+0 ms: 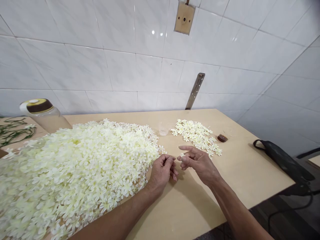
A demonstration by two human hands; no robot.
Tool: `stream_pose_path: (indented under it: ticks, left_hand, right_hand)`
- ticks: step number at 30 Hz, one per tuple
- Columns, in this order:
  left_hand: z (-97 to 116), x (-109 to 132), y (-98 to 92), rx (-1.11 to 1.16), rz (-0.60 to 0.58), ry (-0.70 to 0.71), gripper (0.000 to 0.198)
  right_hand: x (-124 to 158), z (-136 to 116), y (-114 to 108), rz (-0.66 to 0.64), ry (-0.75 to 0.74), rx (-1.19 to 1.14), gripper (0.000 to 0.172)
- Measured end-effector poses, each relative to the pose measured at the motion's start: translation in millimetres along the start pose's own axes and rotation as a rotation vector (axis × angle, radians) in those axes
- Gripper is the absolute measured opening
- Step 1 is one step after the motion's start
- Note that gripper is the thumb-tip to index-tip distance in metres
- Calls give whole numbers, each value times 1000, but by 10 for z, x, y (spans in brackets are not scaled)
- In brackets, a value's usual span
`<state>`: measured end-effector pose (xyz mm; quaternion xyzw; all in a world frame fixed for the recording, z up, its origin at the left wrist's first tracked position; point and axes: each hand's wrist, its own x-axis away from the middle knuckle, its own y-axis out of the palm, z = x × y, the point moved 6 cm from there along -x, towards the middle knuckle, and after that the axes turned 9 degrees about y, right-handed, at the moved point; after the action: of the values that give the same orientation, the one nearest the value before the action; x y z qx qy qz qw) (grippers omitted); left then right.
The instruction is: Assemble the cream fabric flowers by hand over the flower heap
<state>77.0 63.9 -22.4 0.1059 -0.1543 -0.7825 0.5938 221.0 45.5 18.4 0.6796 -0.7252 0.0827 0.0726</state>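
Right hand (201,165): flower (182,155) clamped between fingertips. Left hand (160,169): fingers together, contents unclear. Large heap (95,166) at left; cup (163,130), smaller heap (193,131) beyond.

We note the widest bare stretch of counter (246,163) right of our right hand (197,163), reaching from the dark-liquid cup (223,137) to the near edge; a long black object (282,160) lies across its right edge. The left side is blocked: the large flower heap (95,163) fills it, coming close to our left hand (162,170), with a bottle (51,118) standing behind. Between that heap and the smaller flower patch (195,133) we find a narrow lane, a clear cup (163,130) standing in it. Beyond the patch, a bare strip runs along the tiled wall (150,73).
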Motion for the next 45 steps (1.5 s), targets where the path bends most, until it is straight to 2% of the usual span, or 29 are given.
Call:
stream_pose_path:
  ticks: [3,7,12,17,20,23,29,35,40,45]
  left_hand:
    - [6,-3,-2,11,17,-7,26]
    - [-14,-9,-3,21,11,-10,30]
    - [-52,-14,2,30,-16,12,36]
    - [-2,4,2,77,3,49,42]
    - [35,20,23,55,-31,58,49]
    - [30,21,36,19,-66,60,47]
    - [-2,14,15,-35,-53,70,35]
    - [-15,8,-1,-71,-30,81,27]
    - [-30,2,-3,-82,-18,104,28]
    - [-39,12,24,-89,-60,95,32]
  right_hand:
    - [-7,17,-14,-5,-1,11,29]
    - [-32,85,-26,7,-4,-7,33]
    - [-51,178,-11,18,87,-102,37]
    - [-25,159,38,-55,123,-163,32]
    - [-11,192,50,-73,170,-136,35]
    - [-5,238,39,-37,195,-30,42]
    - [22,204,16,73,104,166,48]
    - [123,108,91,19,80,194,51]
    - [196,38,121,18,-24,363,37]
    - [173,46,80,83,-86,434,31]
